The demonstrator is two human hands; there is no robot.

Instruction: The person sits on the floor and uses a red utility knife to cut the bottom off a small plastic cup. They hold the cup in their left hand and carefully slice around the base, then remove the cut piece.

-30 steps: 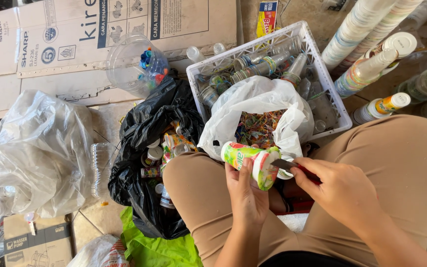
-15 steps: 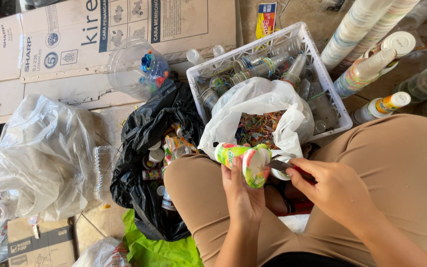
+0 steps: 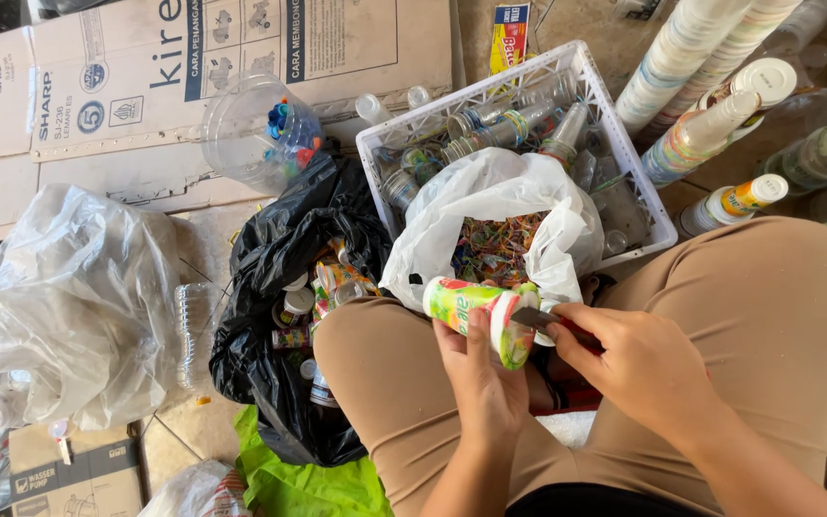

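Observation:
My left hand [image 3: 482, 381] grips a green and red plastic cup [image 3: 476, 311] lying on its side over my lap. My right hand [image 3: 632, 364] holds a small knife [image 3: 540, 321] whose blade rests against the cup's sealed rim. Just beyond the cup sits an open white plastic bag [image 3: 504, 206] filled with colourful peeled scraps. My knees in tan trousers [image 3: 768, 306] frame both hands.
A white crate [image 3: 614, 115] of clear bottles stands behind the white bag. A black bag [image 3: 284, 287] with several cups lies to the left, a clear plastic bag [image 3: 59, 297] further left. Stacks of cups [image 3: 696, 67] lean at the upper right. Cardboard boxes [image 3: 193, 67] lie behind.
The cup has turned slightly in my left hand, its lid end swinging toward the knife. Both hands stay over my lap.

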